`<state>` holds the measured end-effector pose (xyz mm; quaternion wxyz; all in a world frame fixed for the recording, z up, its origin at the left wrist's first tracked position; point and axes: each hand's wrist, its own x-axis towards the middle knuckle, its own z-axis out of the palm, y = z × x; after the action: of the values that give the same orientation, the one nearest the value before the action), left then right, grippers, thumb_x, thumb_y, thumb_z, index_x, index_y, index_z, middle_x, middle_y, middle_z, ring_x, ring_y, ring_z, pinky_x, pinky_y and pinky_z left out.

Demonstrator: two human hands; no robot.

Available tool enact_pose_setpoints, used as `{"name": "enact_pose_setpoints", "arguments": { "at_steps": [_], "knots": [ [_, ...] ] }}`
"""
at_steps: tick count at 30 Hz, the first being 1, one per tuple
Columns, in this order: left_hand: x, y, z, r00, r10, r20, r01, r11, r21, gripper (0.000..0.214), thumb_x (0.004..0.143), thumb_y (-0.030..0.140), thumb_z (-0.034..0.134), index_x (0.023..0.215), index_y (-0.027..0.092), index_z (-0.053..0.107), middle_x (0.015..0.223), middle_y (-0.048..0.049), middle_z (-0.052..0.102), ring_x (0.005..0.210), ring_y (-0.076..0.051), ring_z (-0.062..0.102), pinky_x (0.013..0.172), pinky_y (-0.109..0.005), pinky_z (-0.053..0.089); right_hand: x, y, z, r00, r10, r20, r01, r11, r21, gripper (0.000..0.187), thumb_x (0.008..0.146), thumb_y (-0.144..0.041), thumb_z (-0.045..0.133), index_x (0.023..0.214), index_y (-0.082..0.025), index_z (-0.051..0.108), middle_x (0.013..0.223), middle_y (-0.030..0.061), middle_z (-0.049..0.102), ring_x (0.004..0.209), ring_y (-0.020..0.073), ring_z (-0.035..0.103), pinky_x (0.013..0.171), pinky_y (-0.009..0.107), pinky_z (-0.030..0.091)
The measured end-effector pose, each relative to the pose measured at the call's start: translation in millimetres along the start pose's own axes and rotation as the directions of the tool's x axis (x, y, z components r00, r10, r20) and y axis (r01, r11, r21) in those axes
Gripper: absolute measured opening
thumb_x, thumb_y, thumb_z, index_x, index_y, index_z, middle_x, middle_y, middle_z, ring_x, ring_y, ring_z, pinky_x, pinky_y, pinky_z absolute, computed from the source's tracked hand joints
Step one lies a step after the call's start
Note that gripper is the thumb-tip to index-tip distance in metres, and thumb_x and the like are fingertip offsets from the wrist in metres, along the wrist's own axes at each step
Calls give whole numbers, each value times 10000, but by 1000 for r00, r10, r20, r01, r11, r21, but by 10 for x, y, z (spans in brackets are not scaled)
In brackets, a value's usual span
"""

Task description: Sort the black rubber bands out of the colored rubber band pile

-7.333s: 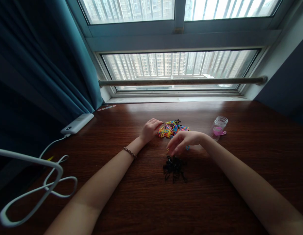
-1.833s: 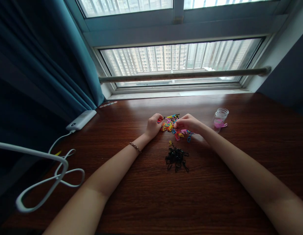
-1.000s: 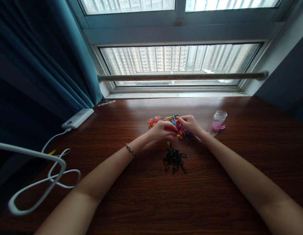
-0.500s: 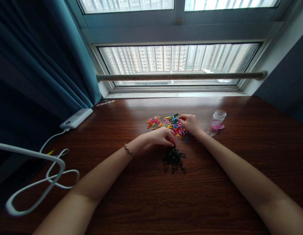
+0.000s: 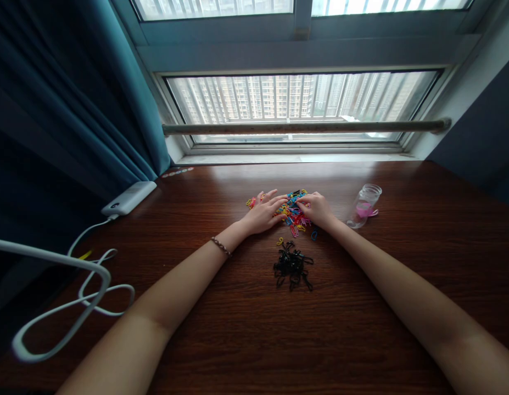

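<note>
A pile of small multicoloured rubber hair ties [image 5: 297, 218] lies on the brown wooden table. My left hand [image 5: 264, 213] rests over the pile's left part with its fingers spread, holding nothing that I can see. At the right side of the pile, my right hand [image 5: 315, 210] has thumb and fingertips pinched together; what is between them is too small to make out. Closer to me lies a separate heap of black hair ties [image 5: 292, 267]. One yellow hair tie [image 5: 279, 241] sits just above that heap, and a blue one [image 5: 314, 235] lies below my right hand.
A clear jar [image 5: 365, 207] with a pink ribbon leans or lies tilted to the right of my right hand. On the left are a white power bank [image 5: 129, 198], a looped white cable [image 5: 60, 350] and a blue curtain [image 5: 126, 109]. A window with a rail [image 5: 303, 128] is behind.
My left hand has left the black heap, moved up and left to the coloured pile, and opened. A yellow hair tie now shows above the black heap. My right hand has barely shifted.
</note>
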<state>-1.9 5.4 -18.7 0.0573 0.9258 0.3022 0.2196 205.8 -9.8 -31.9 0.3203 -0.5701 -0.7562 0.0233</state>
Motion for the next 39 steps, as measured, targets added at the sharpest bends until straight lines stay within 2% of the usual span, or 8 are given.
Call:
{"name": "enact_pose_setpoints", "arguments": {
  "at_steps": [2,5,10,15,21,26,31,39],
  "knots": [
    [-12,-32,44,998,-24,65,23,1000,15,430,848,401,432,1265,309,386,1323,-29,429,1301,-276,199,1018,-587,89,1,0,5,1000,-17,-11,17,1000,0,210,784,-230,501,816,-210,708,849,35,695,770,176,566,741,279,394],
    [-13,-48,75,994,-49,99,47,999,20,409,865,413,387,1263,317,387,1322,-25,432,1311,-264,183,1017,-597,47,9,3,-4,998,17,-55,-17,1000,10,224,789,-234,488,822,-205,708,853,46,694,801,186,580,763,288,394],
    [-8,-38,65,995,-44,90,42,999,18,368,868,404,387,1210,285,450,1275,-34,483,1298,-229,235,1043,-555,31,18,-11,-41,987,112,-114,-101,990,100,240,781,-286,492,818,-195,711,823,58,699,736,190,613,702,276,426],
    [-11,-49,64,997,-46,58,48,999,-18,317,875,385,371,1135,260,501,1246,-50,499,1270,-235,294,1036,-568,61,10,-40,-83,967,181,-180,-151,974,168,253,775,-322,501,777,-190,716,773,58,702,654,186,618,640,259,433],
    [-8,-90,94,995,-83,59,84,996,-23,322,885,400,323,1089,245,518,1257,-65,483,1269,-248,288,1014,-590,97,8,-48,-92,966,191,-177,-158,970,184,262,776,-327,501,775,-176,715,775,64,701,657,184,618,637,256,429],
    [-9,-99,88,992,-75,101,80,996,-40,318,896,380,296,1124,280,494,1305,-34,445,1298,-246,230,1004,-611,63,8,-54,-91,966,189,-177,-155,970,190,269,781,-328,495,783,-168,712,778,68,700,661,183,616,639,256,425],
    [-10,-91,75,992,-62,111,64,998,-11,337,902,363,287,1152,267,493,1276,-50,474,1280,-235,265,1019,-582,44,10,-62,-91,965,182,-188,-145,970,194,267,779,-324,501,780,-162,713,766,68,699,651,181,614,624,254,423],
    [-12,-96,86,993,-81,91,77,996,46,389,896,414,275,1152,209,484,1256,-78,468,1237,-228,306,1029,-538,121,8,-46,-82,961,180,-210,-140,971,191,256,776,-320,509,771,-163,712,749,60,699,632,172,614,604,244,423]
  ]
}}
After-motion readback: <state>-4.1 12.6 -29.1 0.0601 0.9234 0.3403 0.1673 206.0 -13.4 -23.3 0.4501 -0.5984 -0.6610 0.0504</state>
